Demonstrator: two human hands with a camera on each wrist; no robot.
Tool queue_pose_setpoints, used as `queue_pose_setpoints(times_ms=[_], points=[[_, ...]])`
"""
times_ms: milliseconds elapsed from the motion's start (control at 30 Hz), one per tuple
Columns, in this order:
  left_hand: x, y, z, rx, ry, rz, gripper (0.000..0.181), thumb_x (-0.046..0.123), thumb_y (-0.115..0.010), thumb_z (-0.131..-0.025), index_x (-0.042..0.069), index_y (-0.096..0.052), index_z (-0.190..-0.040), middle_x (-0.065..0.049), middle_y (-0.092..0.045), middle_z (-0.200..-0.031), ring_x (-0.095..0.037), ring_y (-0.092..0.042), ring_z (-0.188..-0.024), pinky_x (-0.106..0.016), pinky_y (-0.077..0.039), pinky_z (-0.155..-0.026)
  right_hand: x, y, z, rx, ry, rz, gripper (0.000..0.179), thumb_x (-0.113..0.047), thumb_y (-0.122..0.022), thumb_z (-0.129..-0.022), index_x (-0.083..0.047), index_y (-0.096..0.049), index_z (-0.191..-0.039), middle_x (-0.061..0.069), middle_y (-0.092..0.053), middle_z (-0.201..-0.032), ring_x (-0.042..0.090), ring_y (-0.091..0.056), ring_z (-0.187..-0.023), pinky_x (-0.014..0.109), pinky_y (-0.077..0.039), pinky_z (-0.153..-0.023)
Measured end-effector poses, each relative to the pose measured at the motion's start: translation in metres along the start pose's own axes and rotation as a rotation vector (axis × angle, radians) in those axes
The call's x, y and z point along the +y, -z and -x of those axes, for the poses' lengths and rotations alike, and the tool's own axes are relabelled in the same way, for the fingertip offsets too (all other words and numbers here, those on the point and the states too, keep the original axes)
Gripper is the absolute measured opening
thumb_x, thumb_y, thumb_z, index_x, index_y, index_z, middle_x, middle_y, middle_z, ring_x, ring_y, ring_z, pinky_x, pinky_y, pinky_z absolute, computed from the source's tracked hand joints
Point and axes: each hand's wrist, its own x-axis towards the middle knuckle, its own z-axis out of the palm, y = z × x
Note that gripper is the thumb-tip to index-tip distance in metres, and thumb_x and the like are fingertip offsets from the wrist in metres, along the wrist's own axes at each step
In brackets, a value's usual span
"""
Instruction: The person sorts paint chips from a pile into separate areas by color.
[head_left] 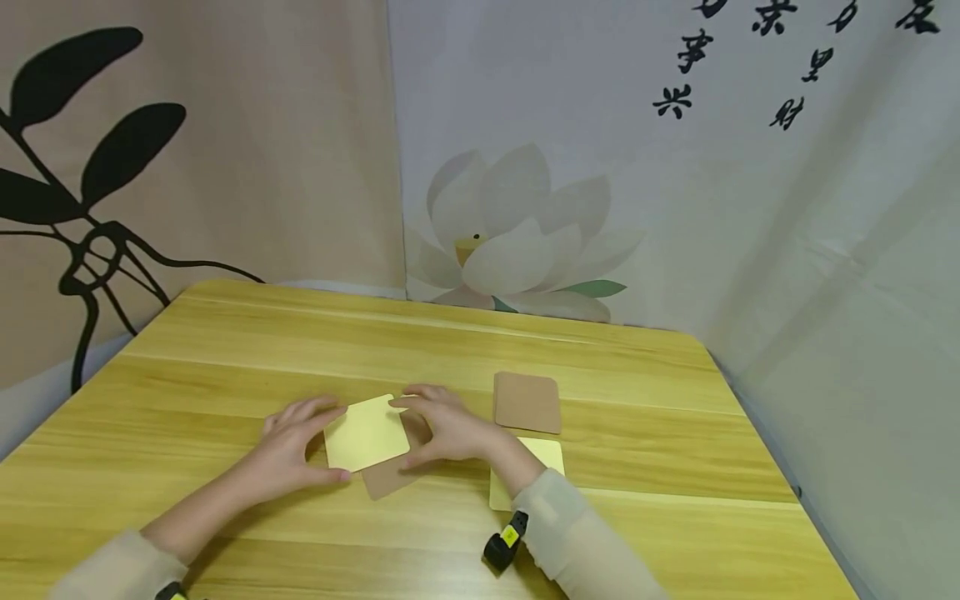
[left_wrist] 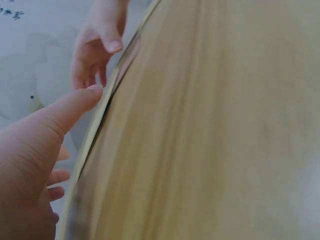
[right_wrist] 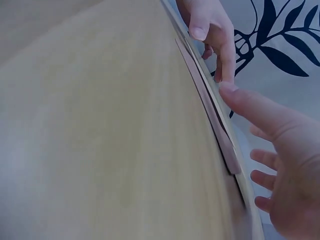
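Note:
A pale yellow card (head_left: 367,435) with rounded corners lies tilted over a brown card (head_left: 386,479), which sticks out at its lower right. My left hand (head_left: 296,450) holds the yellow card at its left end, thumb by the lower corner and fingers by the upper one. At the other end, my right hand (head_left: 453,429) spans the same card, its index finger at the top corner and its thumb over the brown card. Both thumbs reach the card edges in the wrist views, where the left thumb (left_wrist: 70,110) and right thumb (right_wrist: 255,107) look nearly straight.
Brown cards (head_left: 527,402) lie slightly fanned behind my right forearm. Another yellow card (head_left: 543,452) is partly covered by that forearm. All rest on a wooden table (head_left: 637,542), with printed curtains (head_left: 525,100) behind its far edge.

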Motion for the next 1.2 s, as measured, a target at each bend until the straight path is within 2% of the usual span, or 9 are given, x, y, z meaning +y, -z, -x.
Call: queue_pose_setpoints(times_ms=[300,500,767,1200], points=[[-0.006,-0.004,0.002,-0.035,0.011,-0.075,0.103,0.070,-0.069,-0.068,-0.005,-0.048,-0.135,-0.023,-0.039,-0.140,-0.046,-0.031,-0.125,-0.069,-0.018,-0.090,-0.002,-0.002,-0.013,-0.056,-0.037,0.027,0.087,-0.045,-0.078,-0.076,-0.018,-0.037,-0.148,0.005,-0.023,-0.155,0.027,-0.017,-0.141,0.050,-0.014,-0.110],[-0.008,-0.005,0.003,-0.058,-0.013,-0.106,0.105,0.072,-0.065,-0.069,-0.007,-0.047,-0.135,-0.024,-0.038,-0.141,-0.046,-0.032,-0.124,-0.069,-0.019,-0.090,0.000,-0.005,-0.018,-0.080,-0.040,0.059,0.086,-0.047,-0.077,-0.077,-0.020,-0.037,-0.148,0.004,-0.022,-0.156,0.023,-0.016,-0.141,0.049,-0.014,-0.111],[-0.008,-0.002,0.003,-0.041,-0.026,-0.095,0.094,0.064,-0.070,-0.073,-0.006,-0.050,-0.133,-0.022,-0.043,-0.137,-0.043,-0.036,-0.122,-0.066,-0.021,-0.088,0.001,-0.006,-0.021,-0.080,-0.054,0.070,0.082,-0.050,-0.076,-0.077,-0.024,-0.041,-0.146,0.001,-0.023,-0.156,0.022,-0.016,-0.141,0.047,-0.013,-0.111],[-0.009,-0.002,0.000,-0.046,-0.024,-0.034,0.091,0.059,-0.076,-0.070,-0.007,-0.055,-0.129,-0.021,-0.043,-0.135,-0.042,-0.035,-0.121,-0.065,-0.022,-0.089,0.000,-0.007,-0.021,-0.059,-0.051,0.077,0.079,-0.050,-0.078,-0.075,-0.024,-0.047,-0.143,-0.001,-0.029,-0.152,0.020,-0.018,-0.139,0.046,-0.014,-0.110]])
